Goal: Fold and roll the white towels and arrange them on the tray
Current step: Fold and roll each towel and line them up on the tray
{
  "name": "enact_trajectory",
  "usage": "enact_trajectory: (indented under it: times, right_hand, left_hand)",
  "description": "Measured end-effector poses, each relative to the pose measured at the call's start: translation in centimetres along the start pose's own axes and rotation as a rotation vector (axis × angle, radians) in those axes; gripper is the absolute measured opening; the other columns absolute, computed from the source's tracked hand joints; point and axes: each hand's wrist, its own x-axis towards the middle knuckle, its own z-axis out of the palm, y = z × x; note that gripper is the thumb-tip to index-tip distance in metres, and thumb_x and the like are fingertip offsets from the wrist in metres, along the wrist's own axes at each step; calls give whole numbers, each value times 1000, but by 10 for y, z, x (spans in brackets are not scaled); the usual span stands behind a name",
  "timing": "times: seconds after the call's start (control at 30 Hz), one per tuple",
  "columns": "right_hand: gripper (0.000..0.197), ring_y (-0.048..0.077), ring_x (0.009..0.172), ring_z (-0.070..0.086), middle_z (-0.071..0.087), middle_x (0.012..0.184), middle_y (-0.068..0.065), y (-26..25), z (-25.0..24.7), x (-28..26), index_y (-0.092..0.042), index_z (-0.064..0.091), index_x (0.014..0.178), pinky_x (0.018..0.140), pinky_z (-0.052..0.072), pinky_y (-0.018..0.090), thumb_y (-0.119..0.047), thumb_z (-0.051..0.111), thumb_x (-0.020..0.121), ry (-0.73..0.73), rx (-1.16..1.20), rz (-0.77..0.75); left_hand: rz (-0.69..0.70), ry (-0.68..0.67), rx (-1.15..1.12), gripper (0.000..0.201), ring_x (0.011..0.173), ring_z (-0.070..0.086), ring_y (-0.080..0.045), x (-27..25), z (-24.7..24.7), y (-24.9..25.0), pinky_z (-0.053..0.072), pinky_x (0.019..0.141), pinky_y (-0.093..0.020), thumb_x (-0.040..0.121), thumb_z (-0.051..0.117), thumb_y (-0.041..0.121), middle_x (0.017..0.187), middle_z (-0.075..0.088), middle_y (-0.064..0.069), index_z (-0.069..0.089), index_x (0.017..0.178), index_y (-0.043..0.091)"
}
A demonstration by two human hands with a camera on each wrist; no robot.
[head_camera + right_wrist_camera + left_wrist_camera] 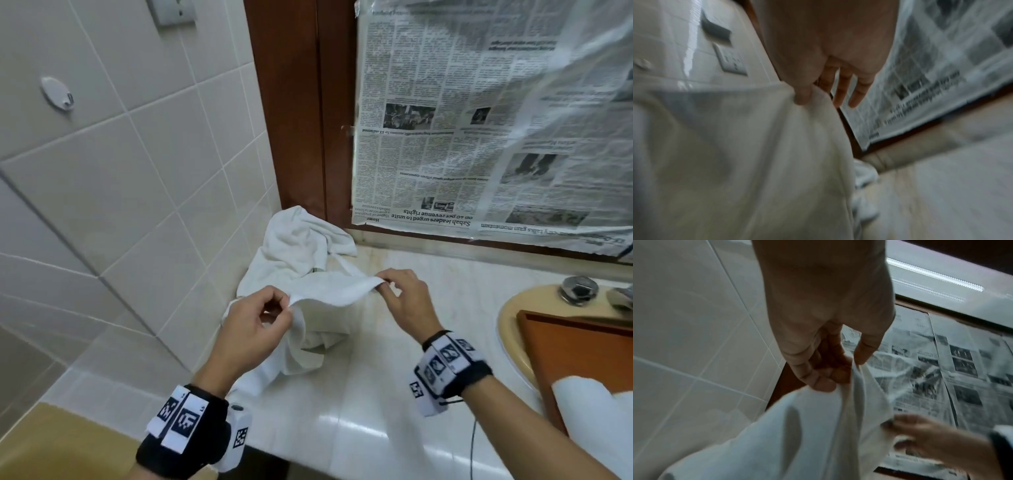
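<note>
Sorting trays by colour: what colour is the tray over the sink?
Reddish-brown tray; clearest in the head view.

Tray (582, 346) cut off at right edge; right-wrist view blurred, perhaps by motion.

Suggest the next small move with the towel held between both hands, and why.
Probably draw the hands apart and lay it flat on the counter: the left hand and right hand each pinch the towel by its top edge, and the rest hangs bunched, unfolded.
</note>
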Motion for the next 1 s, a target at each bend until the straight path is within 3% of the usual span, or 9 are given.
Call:
enact_trajectory:
  times: [0.07, 0.23, 0.33, 0.5, 0.6, 0.7, 0.8, 0.9, 1.0]
  right_hand:
    - [10, 8, 78, 59, 70, 83, -9, -27, -31, -12, -17, 71, 91, 71, 47, 24, -12, 63, 91, -45, 45, -25]
    - [7, 14, 63, 56, 60, 64, -4, -88, -77, -44, -17, 66, 81, 62, 42, 17, -21, 61, 84, 6, 8, -88]
    - [5, 17, 53, 49, 52, 53, 2, -106, -97, -60, -14, 65, 77, 56, 41, 25, -17, 65, 81, 29, -41, -79]
    - [13, 19, 52, 46, 53, 53, 6, -111, -133, -87, -15, 68, 78, 53, 35, 23, -22, 78, 83, -34, -39, -16]
    - [13, 13, 62, 54, 62, 66, 1, -85, -148, -107, -20, 71, 85, 61, 42, 25, -32, 74, 87, -185, 10, 97]
    - [31, 10, 63, 47, 50, 62, -4, -47, -149, -135, -21, 54, 65, 65, 39, 38, -31, 69, 90, -313, 16, 219]
    - [28, 23, 66, 48, 53, 66, 1, -23, -157, -155, -22, 58, 69, 66, 39, 43, -37, 64, 91, -177, 86, 323]
    - [15, 12, 67, 51, 59, 68, -8, -28, -180, -158, -21, 68, 79, 67, 40, 34, -25, 68, 93, 87, 246, 368]
    - [8, 13, 70, 59, 67, 73, -3, -49, -198, -145, -19, 72, 82, 66, 44, 31, -21, 72, 89, 44, 250, 290]
  left_hand:
    - [8, -37, 4, 6, 82, 66, -13, -8, 4, -4, 54, 68, -34, 83, 69, 25, 89, 68, 10, 65, 88, 25]
    - [143, -176, 34, 36, 103, 60, -2, -10, 43, 30, 52, 74, -21, 83, 75, 50, 116, 60, 22, 60, 113, 37]
    - [202, -264, -18, 34, 97, 61, -1, -8, 70, 61, 49, 72, -17, 81, 78, 48, 108, 64, 21, 65, 109, 34]
    - [335, -254, -76, 2, 82, 64, -11, -12, 101, 85, 47, 64, -22, 91, 69, 24, 86, 70, 10, 70, 90, 22]
    - [271, -255, -174, 7, 80, 63, -9, -16, 111, 93, 49, 69, -26, 94, 65, 26, 85, 69, 9, 69, 90, 21]
    - [213, -245, -262, 8, 74, 59, -9, -17, 117, 101, 46, 68, -28, 96, 62, 23, 82, 67, 10, 68, 91, 20]
    - [174, -233, -305, 10, 68, 52, -7, -16, 121, 103, 42, 64, -24, 96, 62, 22, 75, 62, 12, 66, 87, 18]
    - [131, -257, -211, 11, 64, 51, -7, -18, 126, 95, 39, 62, -22, 88, 64, 29, 73, 61, 13, 64, 85, 19]
    - [162, -341, -81, 14, 81, 63, -4, -25, 142, 93, 47, 68, -18, 86, 75, 33, 91, 69, 13, 65, 92, 26]
